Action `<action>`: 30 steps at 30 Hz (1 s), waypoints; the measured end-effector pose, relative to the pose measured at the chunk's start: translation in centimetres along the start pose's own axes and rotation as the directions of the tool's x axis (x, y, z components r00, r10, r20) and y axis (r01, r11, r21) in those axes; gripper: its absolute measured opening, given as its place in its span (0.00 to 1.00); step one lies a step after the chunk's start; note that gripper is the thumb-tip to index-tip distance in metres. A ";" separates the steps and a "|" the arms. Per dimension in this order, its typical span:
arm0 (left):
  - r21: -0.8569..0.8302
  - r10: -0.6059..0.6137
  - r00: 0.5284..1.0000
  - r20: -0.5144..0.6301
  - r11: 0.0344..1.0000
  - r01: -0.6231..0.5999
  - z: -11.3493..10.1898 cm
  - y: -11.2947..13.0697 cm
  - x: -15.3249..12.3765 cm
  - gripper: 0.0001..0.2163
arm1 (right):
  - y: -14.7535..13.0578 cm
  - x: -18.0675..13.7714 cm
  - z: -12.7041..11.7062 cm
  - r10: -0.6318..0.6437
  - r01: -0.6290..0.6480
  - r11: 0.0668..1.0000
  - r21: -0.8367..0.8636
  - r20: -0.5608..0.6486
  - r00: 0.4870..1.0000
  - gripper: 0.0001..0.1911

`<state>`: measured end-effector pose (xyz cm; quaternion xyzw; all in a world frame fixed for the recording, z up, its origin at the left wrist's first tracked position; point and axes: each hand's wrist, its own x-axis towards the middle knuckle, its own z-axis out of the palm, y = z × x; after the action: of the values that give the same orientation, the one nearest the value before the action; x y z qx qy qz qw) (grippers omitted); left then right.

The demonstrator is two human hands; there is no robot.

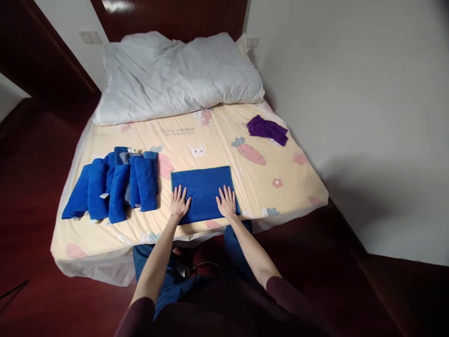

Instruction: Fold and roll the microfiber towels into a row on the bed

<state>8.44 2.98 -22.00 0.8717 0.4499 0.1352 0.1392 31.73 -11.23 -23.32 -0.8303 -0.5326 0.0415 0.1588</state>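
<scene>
A blue towel (203, 187) lies flat and folded into a rectangle near the bed's front edge. My left hand (179, 202) rests flat on its near left corner, fingers spread. My right hand (226, 201) lies flat on its near right part, fingers stretched out too. Neither hand holds anything. To the left lie several rolled blue towels (115, 187) side by side.
The bed (280, 196) has a yellow sheet with carrot and rabbit prints. A crumpled purple cloth (267, 129) lies at the far right near the white wall. A white duvet (175, 75) is bunched at the head. Dark red floor surrounds the bed.
</scene>
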 end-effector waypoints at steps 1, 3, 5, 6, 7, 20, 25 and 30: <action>-0.004 0.003 1.000 -0.004 1.000 -0.003 0.1 -0.6 0.3 0.31 | 0.2 -0.1 0.3 0.001 -0.001 1.000 -0.006 -0.003 1.000 0.31; -0.012 0.003 1.000 -0.016 1.000 -0.003 0.1 -1.6 0.8 0.32 | 0.4 -0.3 0.4 0.004 -0.004 1.000 -0.011 -0.005 1.000 0.31; -0.009 -0.020 0.999 -0.032 1.000 0.019 -0.1 -1.6 1.1 0.32 | 0.3 -0.3 0.3 0.011 -0.011 1.000 -0.011 -0.007 1.000 0.31; -0.001 -0.034 0.998 -0.044 0.999 0.034 -0.1 -1.1 1.2 0.32 | 0.3 -0.3 0.3 0.017 -0.017 1.000 -0.009 -0.008 1.000 0.31; 0.010 -0.039 0.998 -0.056 0.999 0.040 0.0 -0.3 1.2 0.32 | 0.2 -0.2 0.2 0.023 -0.023 1.000 -0.006 -0.009 1.000 0.31; -0.014 0.065 0.998 -0.028 0.998 -0.065 3.0 3.5 6.6 0.29 | -0.1 -0.1 -0.3 0.036 -0.036 0.999 0.007 -0.009 0.999 0.30; -0.010 -0.090 0.993 -0.077 0.996 0.089 1.7 -1.2 9.4 0.32 | -0.1 0.1 -0.2 0.049 -0.049 0.999 0.003 0.006 0.999 0.31; -0.018 -0.097 0.993 -0.073 0.995 0.096 0.9 -1.7 10.3 0.32 | 0.1 0.1 -0.3 0.046 -0.046 0.999 0.010 0.005 0.999 0.30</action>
<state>13.19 12.27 -22.28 0.8424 0.4954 0.1636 0.1350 31.90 -11.23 -23.09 -0.8413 -0.5136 0.0497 0.1610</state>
